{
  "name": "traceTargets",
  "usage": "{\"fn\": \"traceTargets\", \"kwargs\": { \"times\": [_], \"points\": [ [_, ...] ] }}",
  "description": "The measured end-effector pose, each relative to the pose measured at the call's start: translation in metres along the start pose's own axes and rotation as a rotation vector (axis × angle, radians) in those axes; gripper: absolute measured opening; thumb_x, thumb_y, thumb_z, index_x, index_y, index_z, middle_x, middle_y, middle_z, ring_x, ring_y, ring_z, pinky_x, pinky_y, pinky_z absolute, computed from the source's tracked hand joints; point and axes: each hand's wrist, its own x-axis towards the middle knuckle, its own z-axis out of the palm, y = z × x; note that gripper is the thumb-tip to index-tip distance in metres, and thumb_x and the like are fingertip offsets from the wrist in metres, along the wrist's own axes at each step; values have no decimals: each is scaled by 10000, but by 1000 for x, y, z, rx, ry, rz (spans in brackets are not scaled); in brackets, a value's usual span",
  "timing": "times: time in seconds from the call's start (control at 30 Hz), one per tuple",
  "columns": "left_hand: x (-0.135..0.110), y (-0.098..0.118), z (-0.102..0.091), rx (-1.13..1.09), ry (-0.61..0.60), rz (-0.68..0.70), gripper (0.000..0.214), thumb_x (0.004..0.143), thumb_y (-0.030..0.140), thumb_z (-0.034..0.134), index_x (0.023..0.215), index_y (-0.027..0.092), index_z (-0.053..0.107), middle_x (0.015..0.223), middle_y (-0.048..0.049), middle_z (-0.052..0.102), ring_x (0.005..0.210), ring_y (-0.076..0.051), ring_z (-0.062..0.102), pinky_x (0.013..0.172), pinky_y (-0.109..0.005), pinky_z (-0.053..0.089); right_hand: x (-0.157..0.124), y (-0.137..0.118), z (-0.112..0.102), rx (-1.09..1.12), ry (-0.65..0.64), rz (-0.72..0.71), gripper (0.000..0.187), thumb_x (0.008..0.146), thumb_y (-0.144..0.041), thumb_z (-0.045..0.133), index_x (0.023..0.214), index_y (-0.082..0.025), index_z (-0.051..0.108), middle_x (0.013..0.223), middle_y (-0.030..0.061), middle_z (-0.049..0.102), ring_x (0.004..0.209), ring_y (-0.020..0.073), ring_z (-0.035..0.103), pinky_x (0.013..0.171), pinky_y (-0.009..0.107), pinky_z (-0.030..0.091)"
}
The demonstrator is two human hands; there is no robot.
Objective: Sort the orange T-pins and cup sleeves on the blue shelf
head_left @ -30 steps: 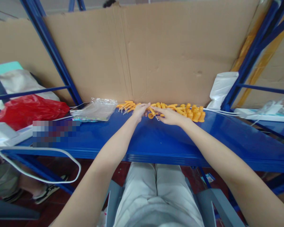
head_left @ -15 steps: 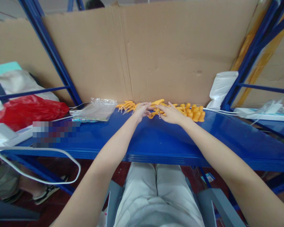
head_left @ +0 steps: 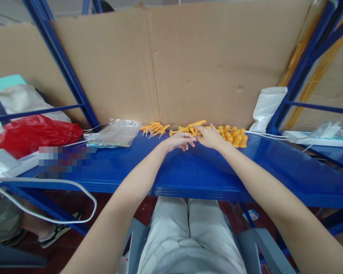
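Observation:
Both hands meet over a loose row of orange plastic pieces (head_left: 183,129) at the back of the blue tabletop. My left hand (head_left: 178,142) reaches in from the left, its thumb and forefinger pinched at a small metal chain (head_left: 195,135) and its other fingers loosely curled. My right hand (head_left: 210,137) is closed at the same spot, fingertips on an orange keychain piece that is mostly hidden. To the left lie several orange keychains (head_left: 156,128) with silver chains hanging from them. Several thicker orange pieces (head_left: 238,137) stand grouped to the right of my right hand.
Clear plastic bags (head_left: 117,132) lie in a stack at the left. Beyond them are a red plastic bag (head_left: 40,133) and a white cable (head_left: 82,184). A cardboard sheet (head_left: 194,64) closes off the back, between blue metal posts (head_left: 61,62). A white packet (head_left: 268,108) leans at the right.
My left hand has moved right and slightly towards me, uncovering orange pieces behind it, and its fingertips now meet my right hand. My right hand has shifted slightly right.

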Motion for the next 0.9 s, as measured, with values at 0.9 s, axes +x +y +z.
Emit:
{"fn": "traceTargets", "kwargs": {
  "times": [0.9],
  "points": [
    [23, -22, -30, 196, 591, 160, 187, 865, 32, 562, 734, 164, 539, 629, 56, 604, 373, -38, 447, 457, -178, 405, -4, -4, -2, -44, -110, 24, 582, 978, -279, 462, 1545, -159, 411, 1516, 166, 519, 1404, 313, 489, 1184, 546, 313]
  ]
}}
